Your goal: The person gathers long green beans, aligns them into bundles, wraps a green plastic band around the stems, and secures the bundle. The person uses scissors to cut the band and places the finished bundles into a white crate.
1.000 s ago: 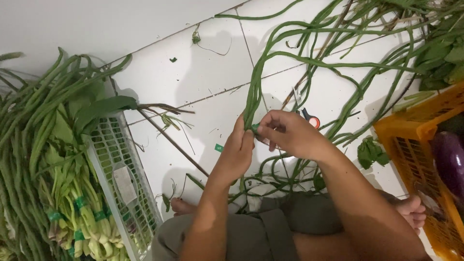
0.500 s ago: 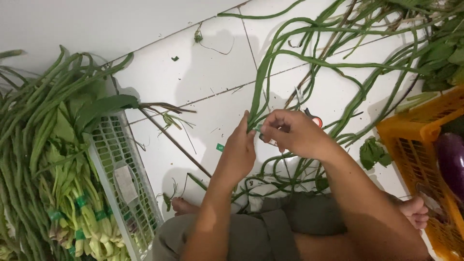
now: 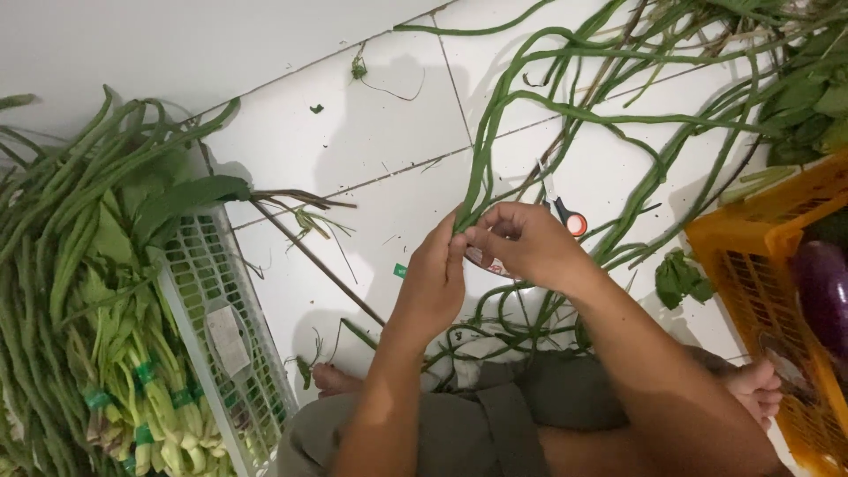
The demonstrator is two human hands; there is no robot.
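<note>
I sit on a white tiled floor. My left hand (image 3: pixel 435 281) and my right hand (image 3: pixel 523 243) meet in front of me, both pinching a bunch of long green beans (image 3: pixel 484 150) near its lower end. The beans run up and away to the right in long loops. Small scissors with an orange-red handle (image 3: pixel 565 212) lie on the tile just beyond my right hand.
A white plastic crate (image 3: pixel 221 327) at left holds tied bundles of leafy greens (image 3: pixel 150 389) and more long beans (image 3: pixel 53 230). An orange crate (image 3: pixel 751 265) at right holds a purple eggplant (image 3: pixel 826 291). Loose stems and leaves litter the tiles.
Both hands have stayed together on the bean bunch, shifting only slightly; the fingers have worked closer around the stems.
</note>
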